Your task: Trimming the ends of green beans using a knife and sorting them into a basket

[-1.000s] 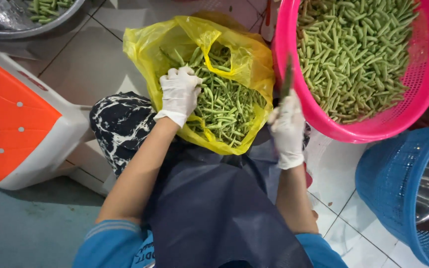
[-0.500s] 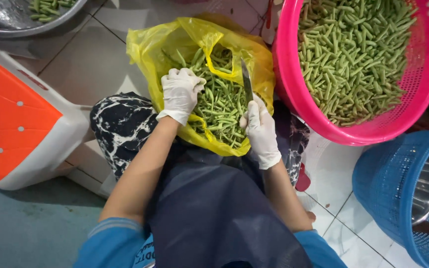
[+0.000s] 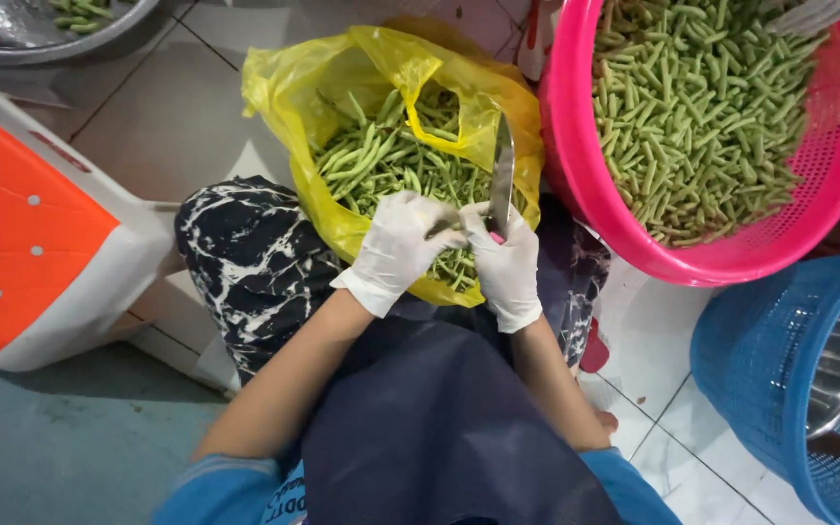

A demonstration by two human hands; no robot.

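- nearest to the person was a dark blue apron (image 3: 439, 437) across the lap, with blue sleeves at the elbows and a black-and-white patterned trouser leg (image 3: 245, 262) out to the left.
- the left hand (image 3: 402, 243), in a white glove, was closed in a pinch on a green bean (image 3: 444, 228) held just over the near edge of the bag.
- the right hand (image 3: 507, 262), gloved too, was wrapped shut around the handle of a knife (image 3: 503, 175); the blade stood nearly upright, right beside the bean, and the two hands touched.
- just beyond them sat a yellow plastic bag (image 3: 294, 78), open at the top and full of whole green beans (image 3: 381, 156).
- to the right of the bag a pink basket (image 3: 828, 194) held a heap of cut bean pieces (image 3: 692, 107).
- lower right stood a blue basket (image 3: 760, 369) with a metal bowl inside.
- on the left lay an orange and white plastic stool (image 3: 31, 243).
- farthest off, top left, was the rim of a metal basin (image 3: 41, 44) with a few beans in it.
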